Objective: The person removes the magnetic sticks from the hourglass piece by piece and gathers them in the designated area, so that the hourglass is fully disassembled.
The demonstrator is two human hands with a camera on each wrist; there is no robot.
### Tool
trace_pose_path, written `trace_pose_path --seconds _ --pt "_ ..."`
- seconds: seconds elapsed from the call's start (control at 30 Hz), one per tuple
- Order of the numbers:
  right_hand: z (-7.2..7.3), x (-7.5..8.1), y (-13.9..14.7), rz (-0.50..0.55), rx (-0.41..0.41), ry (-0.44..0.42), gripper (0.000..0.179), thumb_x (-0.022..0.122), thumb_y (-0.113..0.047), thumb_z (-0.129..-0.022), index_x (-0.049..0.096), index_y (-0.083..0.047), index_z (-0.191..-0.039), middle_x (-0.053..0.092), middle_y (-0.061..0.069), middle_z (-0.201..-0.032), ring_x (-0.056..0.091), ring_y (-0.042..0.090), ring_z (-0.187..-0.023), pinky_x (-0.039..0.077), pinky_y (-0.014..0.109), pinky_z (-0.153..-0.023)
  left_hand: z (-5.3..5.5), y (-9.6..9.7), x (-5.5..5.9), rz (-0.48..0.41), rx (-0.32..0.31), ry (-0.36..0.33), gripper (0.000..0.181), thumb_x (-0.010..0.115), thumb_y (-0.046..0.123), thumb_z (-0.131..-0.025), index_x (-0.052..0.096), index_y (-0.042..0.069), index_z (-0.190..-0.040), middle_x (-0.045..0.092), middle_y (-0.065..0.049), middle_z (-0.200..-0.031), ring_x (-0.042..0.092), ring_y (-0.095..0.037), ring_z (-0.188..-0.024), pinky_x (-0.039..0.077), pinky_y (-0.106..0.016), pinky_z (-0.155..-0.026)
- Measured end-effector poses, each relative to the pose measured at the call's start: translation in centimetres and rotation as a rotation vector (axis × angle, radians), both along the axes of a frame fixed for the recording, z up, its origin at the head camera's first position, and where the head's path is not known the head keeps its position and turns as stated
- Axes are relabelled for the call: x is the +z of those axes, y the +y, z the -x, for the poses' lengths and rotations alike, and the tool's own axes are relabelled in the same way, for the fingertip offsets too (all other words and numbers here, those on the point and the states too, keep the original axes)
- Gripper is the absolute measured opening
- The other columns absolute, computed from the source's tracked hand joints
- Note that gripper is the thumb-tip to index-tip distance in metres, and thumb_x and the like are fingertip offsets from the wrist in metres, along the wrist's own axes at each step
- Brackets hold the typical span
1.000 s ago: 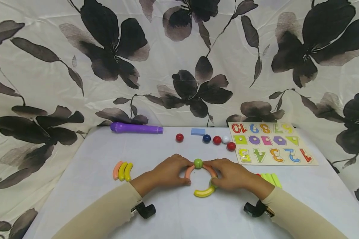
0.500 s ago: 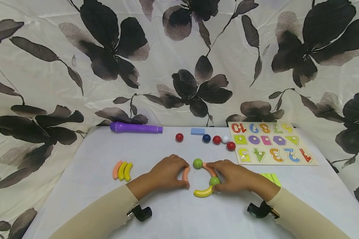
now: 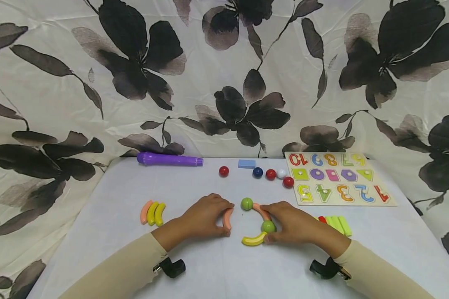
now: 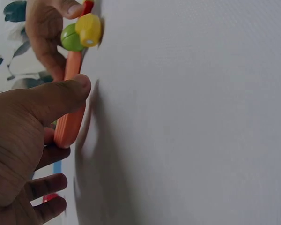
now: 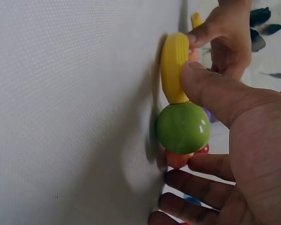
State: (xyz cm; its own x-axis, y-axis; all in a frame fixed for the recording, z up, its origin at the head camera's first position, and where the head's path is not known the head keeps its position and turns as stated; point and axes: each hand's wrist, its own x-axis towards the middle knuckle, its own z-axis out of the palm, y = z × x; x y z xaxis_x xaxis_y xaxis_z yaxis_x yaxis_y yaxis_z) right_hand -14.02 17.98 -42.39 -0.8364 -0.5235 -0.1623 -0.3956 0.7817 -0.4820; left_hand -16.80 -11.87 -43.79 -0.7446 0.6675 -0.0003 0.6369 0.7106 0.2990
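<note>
My left hand (image 3: 205,218) pinches a curved orange stick (image 3: 228,219) between thumb and fingers, close over the white table. In the left wrist view the thumb lies across this orange stick (image 4: 71,124). To its right is an arc of a green ball (image 3: 247,203), another curved orange stick (image 3: 261,211), a second green ball (image 3: 268,226) and a curved yellow stick (image 3: 251,241). My right hand (image 3: 293,224) grips this arc from the right, fingers at the orange stick. Its thumb presses the yellow stick (image 5: 174,70) just above the near green ball (image 5: 182,129) in the right wrist view.
Curved orange and yellow sticks (image 3: 151,214) lie at left. Straight light-green sticks (image 3: 336,225) and a red piece sit beyond the right wrist. Along the back are a purple toy microphone (image 3: 170,160), red balls (image 3: 223,171), a blue block (image 3: 246,164) and a number puzzle board (image 3: 342,178).
My left hand has drawn its orange stick leftward, away from the far green ball, leaving a gap. My right hand stays at the arc, its wrist shifted slightly right.
</note>
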Motion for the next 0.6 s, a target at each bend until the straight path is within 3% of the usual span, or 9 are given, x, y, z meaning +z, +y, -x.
trace_pose_path --seconds 0.2,0.6 --pt "-0.1 0.0 -0.3 -0.051 -0.026 0.036 0.083 0.088 -0.049 -0.077 0.056 -0.019 -0.148 0.06 0.002 -0.139 0.052 0.022 -0.13 0.049 0.048 -0.102 0.1 -2.6 0.1 -0.027 0.059 0.022 0.068 0.087 0.043 -0.079 0.065 0.015 -0.137 0.066 0.007 -0.13 0.052 -0.018 -0.126 0.041 -0.041 -0.11" --pt "-0.2 0.1 -0.6 -0.081 -0.022 0.078 0.082 0.088 -0.05 -0.077 0.058 -0.019 -0.146 0.062 0.003 -0.137 0.055 0.022 -0.128 0.052 0.048 -0.097 -0.1 -8.8 1.3 -0.15 0.176 -0.018 0.071 0.092 0.03 -0.073 0.065 0.011 -0.136 0.065 0.001 -0.132 0.048 -0.029 -0.134 0.038 -0.05 -0.112"
